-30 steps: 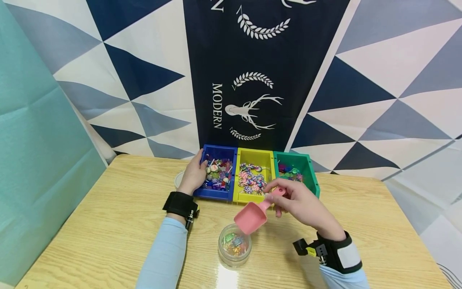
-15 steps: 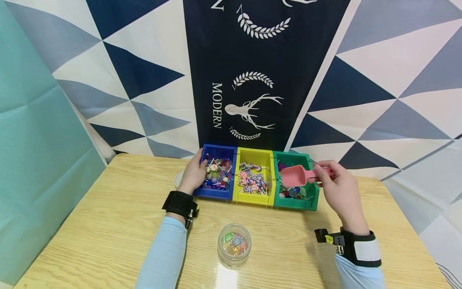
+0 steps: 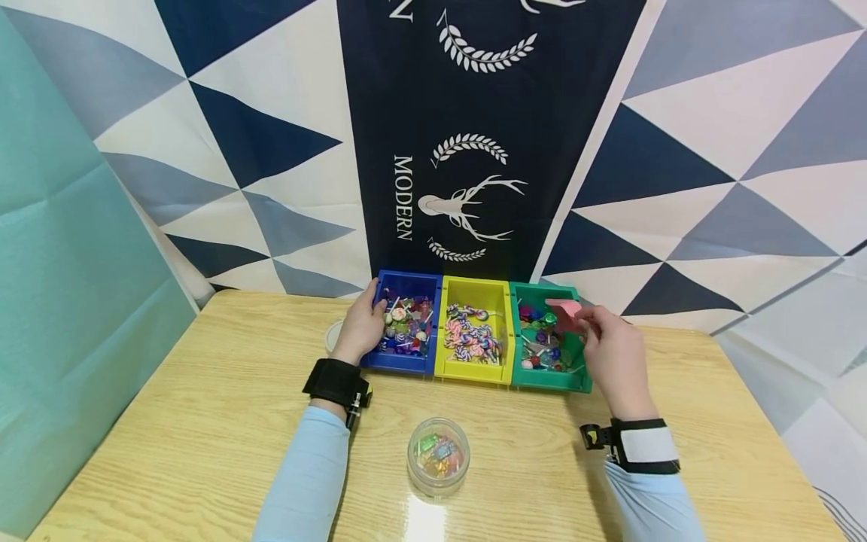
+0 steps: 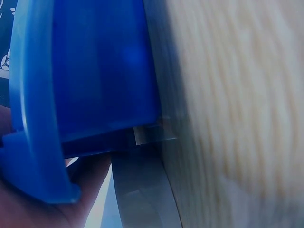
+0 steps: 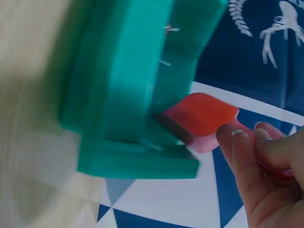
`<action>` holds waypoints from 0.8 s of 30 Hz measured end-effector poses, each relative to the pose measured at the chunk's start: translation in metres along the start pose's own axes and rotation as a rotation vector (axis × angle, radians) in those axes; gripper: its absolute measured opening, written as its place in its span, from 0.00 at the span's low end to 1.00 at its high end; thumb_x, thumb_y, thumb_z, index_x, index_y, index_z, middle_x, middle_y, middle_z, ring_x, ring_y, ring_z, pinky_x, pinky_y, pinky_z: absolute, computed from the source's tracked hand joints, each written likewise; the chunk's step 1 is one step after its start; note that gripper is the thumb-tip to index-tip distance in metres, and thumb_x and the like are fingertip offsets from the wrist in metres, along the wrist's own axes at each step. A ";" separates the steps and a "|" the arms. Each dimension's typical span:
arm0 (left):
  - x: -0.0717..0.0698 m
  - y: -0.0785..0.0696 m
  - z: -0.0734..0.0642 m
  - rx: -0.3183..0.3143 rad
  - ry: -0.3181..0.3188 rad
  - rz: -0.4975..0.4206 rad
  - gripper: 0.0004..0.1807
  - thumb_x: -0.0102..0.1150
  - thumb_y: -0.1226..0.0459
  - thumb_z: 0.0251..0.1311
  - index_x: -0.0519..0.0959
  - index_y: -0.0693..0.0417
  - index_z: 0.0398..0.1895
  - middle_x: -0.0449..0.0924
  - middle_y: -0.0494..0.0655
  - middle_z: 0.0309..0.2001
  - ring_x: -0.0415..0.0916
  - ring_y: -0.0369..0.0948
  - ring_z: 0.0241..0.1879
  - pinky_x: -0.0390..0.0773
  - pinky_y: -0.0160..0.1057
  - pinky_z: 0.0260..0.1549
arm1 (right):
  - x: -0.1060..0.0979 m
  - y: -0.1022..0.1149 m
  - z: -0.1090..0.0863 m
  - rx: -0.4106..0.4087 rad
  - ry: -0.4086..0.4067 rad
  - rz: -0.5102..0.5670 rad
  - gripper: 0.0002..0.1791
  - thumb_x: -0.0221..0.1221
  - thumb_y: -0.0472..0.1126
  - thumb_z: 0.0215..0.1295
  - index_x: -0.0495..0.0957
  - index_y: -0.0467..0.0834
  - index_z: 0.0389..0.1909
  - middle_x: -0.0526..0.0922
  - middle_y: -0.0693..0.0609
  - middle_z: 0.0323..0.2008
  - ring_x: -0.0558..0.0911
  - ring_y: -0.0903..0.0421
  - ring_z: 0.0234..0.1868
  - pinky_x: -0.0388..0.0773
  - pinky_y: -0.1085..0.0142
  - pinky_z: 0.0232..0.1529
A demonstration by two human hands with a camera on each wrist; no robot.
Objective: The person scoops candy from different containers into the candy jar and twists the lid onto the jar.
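Note:
My right hand (image 3: 615,357) pinches the handle of a small pink scoop (image 3: 567,310) at the right side of the green bin (image 3: 552,381). In the right wrist view the scoop's (image 5: 204,114) bowl dips tilted into that bin, which holds mixed small candy-like charms. At the other end, my left hand (image 3: 360,330) grips the left rim of the blue bin (image 3: 400,364), with the thumb over the edge. Mixed charms lie in the blue bin too. Between them the yellow bin (image 3: 474,371) contains small swirl lollipop charms.
A clear round jar (image 3: 437,489) with several colourful pieces in it stands on the wooden table (image 3: 203,421) in front of the bins. Partly behind my left hand lies a pale round disc (image 3: 332,336). A patterned cloth (image 3: 291,143) hangs right behind the bins.
The scoop has gone from above the jar, right and away from me, to over the green bin, then tilted down into it. My left hand stays on the blue bin.

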State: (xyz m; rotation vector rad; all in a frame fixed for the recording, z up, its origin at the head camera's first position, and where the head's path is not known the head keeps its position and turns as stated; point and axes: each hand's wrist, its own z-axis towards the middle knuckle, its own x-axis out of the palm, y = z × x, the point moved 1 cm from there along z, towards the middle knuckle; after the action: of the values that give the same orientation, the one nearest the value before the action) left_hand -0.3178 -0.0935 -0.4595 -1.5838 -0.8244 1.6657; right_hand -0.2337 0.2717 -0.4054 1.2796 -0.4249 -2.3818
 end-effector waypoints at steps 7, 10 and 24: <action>-0.001 -0.001 -0.002 0.009 0.001 0.001 0.30 0.38 0.62 0.80 0.48 0.52 0.81 0.52 0.57 0.77 0.52 0.53 0.74 0.56 0.50 0.73 | 0.009 -0.007 -0.002 0.012 0.212 -0.072 0.18 0.50 0.17 0.56 0.83 0.33 0.42 0.84 0.39 0.31 0.81 0.44 0.31 0.78 0.51 0.33; -0.001 -0.001 -0.002 0.004 0.002 -0.003 0.30 0.38 0.62 0.80 0.48 0.52 0.81 0.52 0.57 0.77 0.52 0.53 0.74 0.56 0.50 0.73 | 0.009 -0.006 -0.002 0.048 0.309 -0.072 0.18 0.50 0.18 0.59 0.82 0.33 0.44 0.84 0.41 0.30 0.79 0.49 0.28 0.74 0.56 0.31; 0.000 0.000 -0.001 -0.001 0.001 -0.007 0.30 0.38 0.62 0.80 0.47 0.52 0.81 0.52 0.56 0.77 0.52 0.53 0.75 0.55 0.51 0.73 | -0.001 0.000 0.000 0.122 0.393 0.079 0.12 0.51 0.33 0.77 0.79 0.32 0.51 0.84 0.42 0.31 0.84 0.51 0.25 0.72 0.65 0.20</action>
State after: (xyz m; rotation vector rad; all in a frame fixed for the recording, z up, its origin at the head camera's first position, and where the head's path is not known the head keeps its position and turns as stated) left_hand -0.3172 -0.0937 -0.4597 -1.5797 -0.8296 1.6599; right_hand -0.2332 0.2723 -0.4043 1.7055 -0.4915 -1.9992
